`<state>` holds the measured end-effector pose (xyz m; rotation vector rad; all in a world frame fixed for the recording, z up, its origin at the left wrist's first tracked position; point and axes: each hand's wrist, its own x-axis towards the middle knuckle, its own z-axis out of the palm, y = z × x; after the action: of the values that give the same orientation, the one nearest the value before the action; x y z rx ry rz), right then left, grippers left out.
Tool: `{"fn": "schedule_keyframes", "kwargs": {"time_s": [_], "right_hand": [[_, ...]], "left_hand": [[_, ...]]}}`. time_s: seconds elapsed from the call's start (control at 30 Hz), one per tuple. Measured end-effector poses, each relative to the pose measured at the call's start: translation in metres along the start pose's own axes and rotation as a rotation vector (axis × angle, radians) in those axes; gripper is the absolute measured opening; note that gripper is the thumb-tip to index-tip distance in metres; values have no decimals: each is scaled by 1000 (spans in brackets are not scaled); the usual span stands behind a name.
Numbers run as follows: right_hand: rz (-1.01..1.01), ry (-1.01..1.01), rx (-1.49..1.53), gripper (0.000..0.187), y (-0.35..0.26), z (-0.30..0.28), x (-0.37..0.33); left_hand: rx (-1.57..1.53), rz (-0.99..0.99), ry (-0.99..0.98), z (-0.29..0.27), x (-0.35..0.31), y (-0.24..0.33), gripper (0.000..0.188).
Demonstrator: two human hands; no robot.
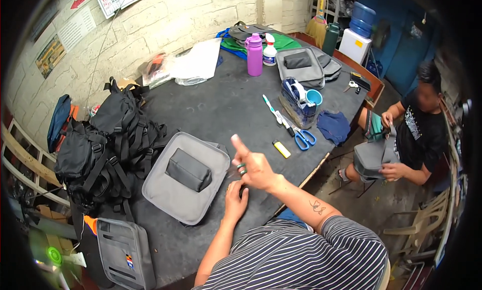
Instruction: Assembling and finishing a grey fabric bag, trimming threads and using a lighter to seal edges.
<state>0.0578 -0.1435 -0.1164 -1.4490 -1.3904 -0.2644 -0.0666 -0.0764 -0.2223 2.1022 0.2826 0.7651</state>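
Observation:
A grey rectangular bag panel (155, 189) lies on the black table, with a dark grey zipped pouch (190, 169) on top of it. My left hand (236, 202) rests on the table just right of the panel; its thumb stands apart from the fingers and nothing shows in it. Raised above the table, my right hand (254, 168) points with its index finger stretched out toward the far side. Its other fingers are bent, one wears a dark ring, and it holds nothing visible.
Black backpacks (108, 144) are heaped at left, above a grey bag (125, 252). Rightward lie a yellow lighter (281, 149), blue scissors (304, 139), a caddy (298, 109) and navy cloth (333, 127). A purple bottle (254, 55) stands farther back. Another person (419, 124) sits at right, holding a grey bag.

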Motion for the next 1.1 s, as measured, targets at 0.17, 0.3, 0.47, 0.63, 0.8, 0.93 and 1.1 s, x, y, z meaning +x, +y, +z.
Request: {"fn": "schedule_keyframes", "kwargs": {"time_s": [0.17,0.3,0.47,0.63,0.8,0.93,1.1], "right_hand": [[287,416,-7,94,44,-48,3],[521,549,32,49,88,-66,-10],[473,303,-32,27,88,0,-47],[558,195,-30,19,91,26,-68],[622,207,-13,15,107,28,-76],[631,211,17,12,108,27,-74],[950,236,473,29,104,16,-60]], "left_hand": [[-46,-41,-21,-1,5,-4,21],[-56,-60,19,1,9,-8,16],[-51,-39,28,0,11,-9,15],[-116,-118,28,-1,9,-10,15],[-125,-109,17,-1,12,-9,14],[-130,-118,25,-1,13,-7,14],[-171,-230,-87,-8,15,-6,11]]}}
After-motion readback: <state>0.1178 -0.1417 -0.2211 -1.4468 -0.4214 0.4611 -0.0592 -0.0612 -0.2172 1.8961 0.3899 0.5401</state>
